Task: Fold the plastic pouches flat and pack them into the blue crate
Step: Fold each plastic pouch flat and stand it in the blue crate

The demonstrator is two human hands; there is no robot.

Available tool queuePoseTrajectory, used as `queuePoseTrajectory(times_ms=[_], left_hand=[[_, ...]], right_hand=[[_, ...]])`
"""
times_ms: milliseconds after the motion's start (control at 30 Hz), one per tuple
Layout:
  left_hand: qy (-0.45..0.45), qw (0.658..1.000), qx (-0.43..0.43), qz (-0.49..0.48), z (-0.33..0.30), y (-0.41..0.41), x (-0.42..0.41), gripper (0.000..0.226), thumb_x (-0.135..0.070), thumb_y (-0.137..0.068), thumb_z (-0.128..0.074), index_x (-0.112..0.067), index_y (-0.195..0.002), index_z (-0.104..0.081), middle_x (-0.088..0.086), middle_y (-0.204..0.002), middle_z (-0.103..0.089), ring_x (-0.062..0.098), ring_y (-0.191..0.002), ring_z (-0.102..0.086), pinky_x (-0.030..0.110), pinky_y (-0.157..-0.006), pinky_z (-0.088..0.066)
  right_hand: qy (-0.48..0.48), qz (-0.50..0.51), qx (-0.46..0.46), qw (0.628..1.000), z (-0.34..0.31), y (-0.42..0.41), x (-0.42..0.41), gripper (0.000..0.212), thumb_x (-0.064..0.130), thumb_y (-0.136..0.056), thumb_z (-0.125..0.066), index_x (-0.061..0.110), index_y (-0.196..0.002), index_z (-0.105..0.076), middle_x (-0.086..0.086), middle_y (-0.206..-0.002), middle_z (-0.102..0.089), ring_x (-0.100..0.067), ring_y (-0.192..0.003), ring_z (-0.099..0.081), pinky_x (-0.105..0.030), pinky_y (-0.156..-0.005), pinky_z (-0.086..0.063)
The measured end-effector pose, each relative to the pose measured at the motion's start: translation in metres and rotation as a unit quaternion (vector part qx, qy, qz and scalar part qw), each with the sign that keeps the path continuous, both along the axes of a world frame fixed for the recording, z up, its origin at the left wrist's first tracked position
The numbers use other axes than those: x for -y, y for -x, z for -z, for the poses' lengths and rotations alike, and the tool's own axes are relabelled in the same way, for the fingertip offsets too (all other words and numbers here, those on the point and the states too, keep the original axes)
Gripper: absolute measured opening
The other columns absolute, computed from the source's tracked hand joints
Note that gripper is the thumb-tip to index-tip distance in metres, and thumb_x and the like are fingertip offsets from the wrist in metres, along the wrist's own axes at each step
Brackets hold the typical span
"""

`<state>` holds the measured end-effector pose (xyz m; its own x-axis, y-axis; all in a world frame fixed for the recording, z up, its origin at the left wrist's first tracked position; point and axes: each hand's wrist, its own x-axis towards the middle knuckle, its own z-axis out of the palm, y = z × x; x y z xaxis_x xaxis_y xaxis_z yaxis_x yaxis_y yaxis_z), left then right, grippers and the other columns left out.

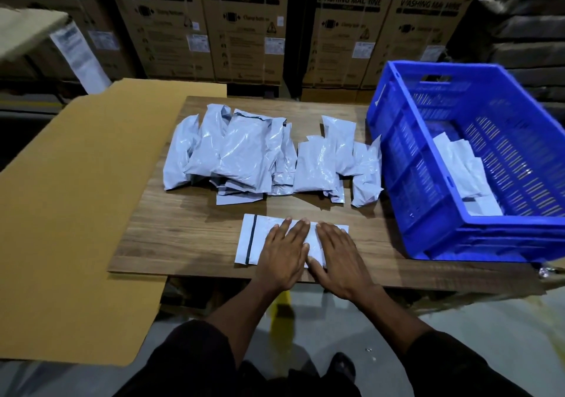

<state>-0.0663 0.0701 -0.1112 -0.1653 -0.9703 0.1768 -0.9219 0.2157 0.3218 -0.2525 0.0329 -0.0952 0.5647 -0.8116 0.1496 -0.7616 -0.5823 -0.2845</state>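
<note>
Warehouse backdrop, washing machine cartons point(244, 29) stacked across the top of the frame. Wooden counter point(183, 231) centre frame, flat cardboard sheet point(76, 213) lying over its left side and hanging past the near edge. Blue crate point(477, 164) at right of frame sits on the counter's right end, tilted, a few folded pouches point(458, 167) inside against its near-left wall. Pile of crumpled plastic pouches point(244, 155) mid counter, a smaller cluster point(333, 164) just to its right, touching the crate's wall. One flat pouch point(253, 240) lies at the near edge of the counter, dark strip near its left end. Left hand point(284, 252) and right hand point(339, 256) both flat on it, fingers straight and spread, pressing down side by side, thumbs almost meeting. Dark sleeves at bottom of frame
</note>
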Motion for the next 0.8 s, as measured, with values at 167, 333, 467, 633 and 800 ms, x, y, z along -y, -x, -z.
queuePoseTrajectory(times_ms=[167,333,467,633,800], left_hand=[[-0.002,0.999,0.034,-0.021,0.001,-0.015,-0.005,0.057,-0.042,-0.109,-0.023,-0.015,-0.156,-0.040,0.003,-0.163,-0.036,0.031,-0.150,-0.032,0.050,-0.119,-0.031],[-0.006,0.998,0.036,-0.055,0.007,-0.029,-0.011,0.062,-0.049,-0.107,-0.029,-0.014,-0.158,-0.034,0.002,-0.166,-0.030,0.031,-0.154,-0.024,0.050,-0.123,-0.024],[-0.020,0.995,0.055,-0.081,0.008,-0.046,-0.016,0.068,-0.054,-0.103,-0.031,-0.012,-0.157,-0.038,0.003,-0.164,-0.034,0.033,-0.152,-0.027,0.052,-0.121,-0.024],[-0.072,0.989,0.046,-0.125,0.006,-0.058,-0.014,0.083,-0.064,-0.096,-0.009,-0.013,-0.162,-0.019,0.003,-0.170,-0.009,0.033,-0.157,-0.005,0.048,-0.121,0.007],[-0.014,0.996,-0.058,-0.061,-0.009,-0.029,-0.005,0.077,-0.048,-0.108,-0.006,0.008,-0.147,-0.044,0.024,-0.154,-0.043,0.039,-0.146,-0.039,0.044,-0.123,-0.016]], right_hand=[[-0.006,0.020,-0.102,0.995,0.000,0.020,-0.004,0.074,0.062,-0.101,-0.025,0.013,-0.157,-0.024,-0.007,-0.162,-0.027,-0.026,-0.148,-0.024,-0.046,-0.120,-0.019],[-0.044,0.025,-0.151,0.987,-0.003,0.032,-0.002,0.077,0.066,-0.100,-0.013,0.020,-0.160,-0.001,0.001,-0.168,-0.003,-0.018,-0.154,-0.003,-0.048,-0.123,-0.003],[-0.073,0.018,-0.181,0.980,-0.009,0.039,0.001,0.080,0.070,-0.096,-0.001,0.022,-0.159,0.013,0.005,-0.167,0.015,-0.011,-0.153,0.012,-0.048,-0.122,0.006],[-0.115,0.008,-0.202,0.973,-0.028,0.037,0.004,0.086,0.071,-0.095,-0.004,0.014,-0.158,0.015,0.001,-0.164,0.022,-0.013,-0.152,0.019,-0.048,-0.122,0.012],[-0.011,-0.021,-0.147,0.989,-0.036,-0.009,0.000,0.075,0.051,-0.100,-0.009,0.003,-0.156,-0.023,-0.013,-0.164,-0.020,-0.025,-0.152,-0.019,-0.048,-0.123,-0.005]])
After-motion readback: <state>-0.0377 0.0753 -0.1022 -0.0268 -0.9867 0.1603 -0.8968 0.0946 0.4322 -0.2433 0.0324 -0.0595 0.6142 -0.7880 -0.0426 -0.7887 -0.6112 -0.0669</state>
